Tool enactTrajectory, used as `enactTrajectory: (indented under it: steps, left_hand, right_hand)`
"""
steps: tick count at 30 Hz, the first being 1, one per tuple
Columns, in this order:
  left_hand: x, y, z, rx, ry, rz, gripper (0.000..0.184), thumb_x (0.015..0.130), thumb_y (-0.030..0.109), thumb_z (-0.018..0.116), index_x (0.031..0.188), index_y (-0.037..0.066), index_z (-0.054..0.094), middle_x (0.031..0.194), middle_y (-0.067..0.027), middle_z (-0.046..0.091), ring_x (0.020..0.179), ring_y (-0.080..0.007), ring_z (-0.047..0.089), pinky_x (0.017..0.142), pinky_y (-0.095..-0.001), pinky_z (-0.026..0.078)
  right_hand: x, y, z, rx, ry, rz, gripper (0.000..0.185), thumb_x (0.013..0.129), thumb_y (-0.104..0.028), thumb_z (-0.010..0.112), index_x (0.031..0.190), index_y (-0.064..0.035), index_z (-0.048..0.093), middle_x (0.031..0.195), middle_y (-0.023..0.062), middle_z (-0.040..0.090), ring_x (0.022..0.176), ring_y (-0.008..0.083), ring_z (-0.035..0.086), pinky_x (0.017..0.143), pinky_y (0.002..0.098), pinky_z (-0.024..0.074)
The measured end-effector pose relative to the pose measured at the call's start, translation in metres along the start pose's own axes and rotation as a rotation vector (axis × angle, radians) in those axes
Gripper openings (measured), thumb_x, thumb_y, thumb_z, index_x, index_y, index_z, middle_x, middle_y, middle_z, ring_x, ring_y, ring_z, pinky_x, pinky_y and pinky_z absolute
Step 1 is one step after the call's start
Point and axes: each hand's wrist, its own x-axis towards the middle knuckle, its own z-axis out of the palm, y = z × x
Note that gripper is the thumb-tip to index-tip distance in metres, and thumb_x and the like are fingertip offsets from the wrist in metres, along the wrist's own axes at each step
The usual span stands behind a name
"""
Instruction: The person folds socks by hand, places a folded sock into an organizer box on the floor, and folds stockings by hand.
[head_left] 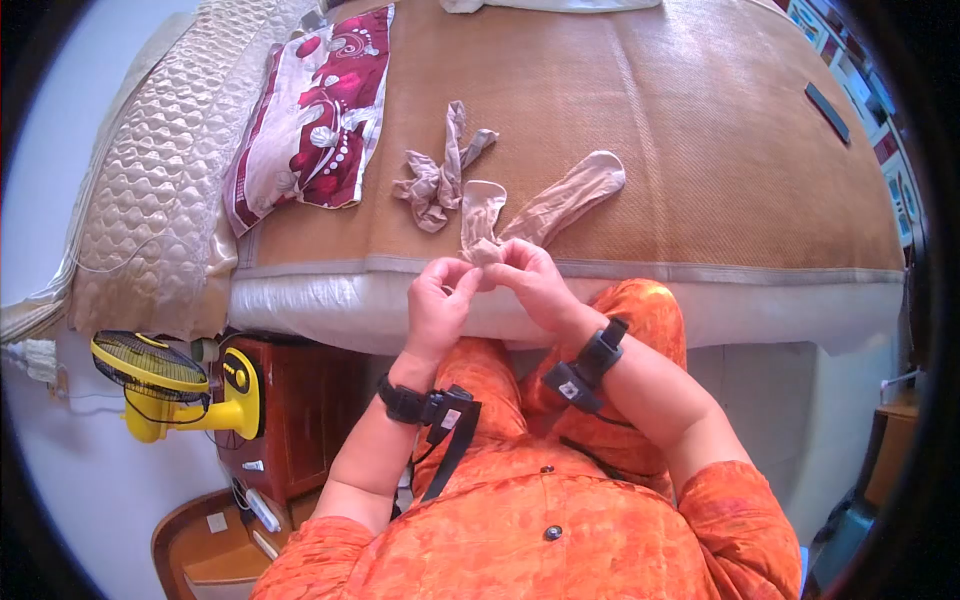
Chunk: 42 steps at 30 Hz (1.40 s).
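At the near edge of the bed, my left hand and my right hand meet, fingertips pinched on the bunched end of a pair of beige-pink socks. One sock points straight away from me and the other stretches off to the right, both lying on the mat. Where the two join, the fabric is gathered in a lump between my fingers, and part of it is hidden by them. Just beyond my hands lies another crumpled pair of beige-pink socks, which neither hand touches.
A brown woven mat covers the bed. On the left lies a maroon and white patterned pillow, beside a quilted cream cover. A dark flat object rests at the far right. A yellow fan stands by a reddish-brown cabinet.
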Motion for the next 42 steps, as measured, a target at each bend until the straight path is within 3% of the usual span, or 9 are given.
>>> enactTrajectory:
  steps: [3,8,14,17,23,33,37,39,42]
  left_hand:
    - [0.001,0.002,-0.001,0.159,0.027,0.115,0.008,0.080,0.009,0.056,0.080,0.001,0.056,0.073,-0.0008,0.058,0.064,-0.0044,0.051,0.056,-0.0181,0.041]
    - [0.000,0.011,-0.006,-0.599,-0.105,-0.296,0.007,0.084,0.010,0.050,0.085,0.006,0.045,0.069,-0.0003,0.051,0.051,-0.0031,0.042,0.041,-0.0148,0.029]
    - [-0.001,0.009,-0.016,-0.715,-0.288,-0.337,0.010,0.085,0.009,0.049,0.089,0.009,0.040,0.066,0.0014,0.045,0.047,-0.0035,0.038,0.037,-0.0156,0.026]
    - [-0.002,0.009,-0.013,-0.597,-0.097,-0.192,0.008,0.084,0.010,0.051,0.086,0.008,0.044,0.065,0.0028,0.045,0.047,-0.0028,0.038,0.038,-0.0157,0.028]
    - [0.002,0.004,0.001,-0.173,-0.063,-0.185,0.012,0.080,0.017,0.059,0.078,0.006,0.055,0.066,0.0040,0.051,0.052,-0.0012,0.041,0.040,-0.0151,0.030]
    - [0.007,0.008,0.004,-0.756,-0.162,-0.471,0.009,0.084,0.012,0.050,0.080,0.009,0.043,0.068,-0.0013,0.050,0.048,-0.0052,0.043,0.036,-0.0143,0.027]
    - [0.006,0.013,-0.002,-0.859,-0.305,-0.456,0.008,0.087,0.013,0.045,0.081,0.010,0.040,0.068,-0.0014,0.047,0.044,-0.0055,0.038,0.035,-0.0147,0.025]
    - [0.008,0.012,-0.008,-1.016,-0.424,-0.389,0.007,0.088,0.015,0.043,0.083,0.010,0.041,0.065,-0.0005,0.045,0.043,-0.0053,0.036,0.035,-0.0153,0.025]
    - [0.009,0.014,-0.008,-0.754,-0.252,-0.288,0.010,0.085,0.016,0.050,0.087,0.009,0.043,0.064,0.0008,0.044,0.046,-0.0040,0.036,0.037,-0.0158,0.028]
  right_hand:
    - [0.002,0.004,0.003,-0.028,0.040,-0.032,0.011,0.075,-0.007,0.059,0.077,-0.0040,0.049,0.075,0.0031,0.054,0.068,0.0105,0.054,0.063,0.0231,0.0453]
    - [0.004,0.003,-0.002,0.059,0.097,-0.006,0.011,0.076,-0.006,0.057,0.075,-0.0052,0.046,0.072,0.0016,0.052,0.064,0.0094,0.051,0.059,0.0228,0.0436]
    - [0.004,-0.003,0.002,0.038,0.182,0.003,0.011,0.077,-0.007,0.054,0.076,-0.0056,0.043,0.070,0.0007,0.049,0.061,0.0076,0.048,0.055,0.0212,0.0411]
    - [0.006,0.002,-0.002,-0.047,0.218,-0.013,0.013,0.077,-0.008,0.055,0.077,-0.0052,0.042,0.069,0.0003,0.048,0.060,0.0070,0.046,0.053,0.0210,0.0405]
    - [0.004,0.004,0.003,-0.120,0.253,-0.098,0.017,0.077,-0.008,0.056,0.075,-0.0054,0.039,0.068,0.0000,0.046,0.058,0.0062,0.045,0.046,0.0212,0.0387]
    - [0.002,-0.004,0.008,-0.229,0.228,-0.189,0.019,0.079,-0.007,0.055,0.078,-0.0059,0.036,0.068,-0.0006,0.044,0.060,0.0042,0.042,0.045,0.0194,0.0354]
    - [0.007,0.004,-0.001,-0.373,0.231,-0.212,0.018,0.080,-0.009,0.055,0.079,-0.0058,0.037,0.069,-0.0008,0.044,0.061,0.0040,0.041,0.045,0.0191,0.0353]
    - [0.004,0.000,-0.001,-0.163,0.209,-0.115,0.018,0.080,-0.010,0.055,0.079,-0.0058,0.038,0.070,-0.0004,0.044,0.060,0.0045,0.043,0.047,0.0190,0.0374]
    - [0.003,-0.008,0.005,-0.092,0.229,-0.098,0.018,0.079,-0.009,0.055,0.079,-0.0059,0.038,0.069,-0.0006,0.044,0.060,0.0053,0.045,0.047,0.0198,0.0394]
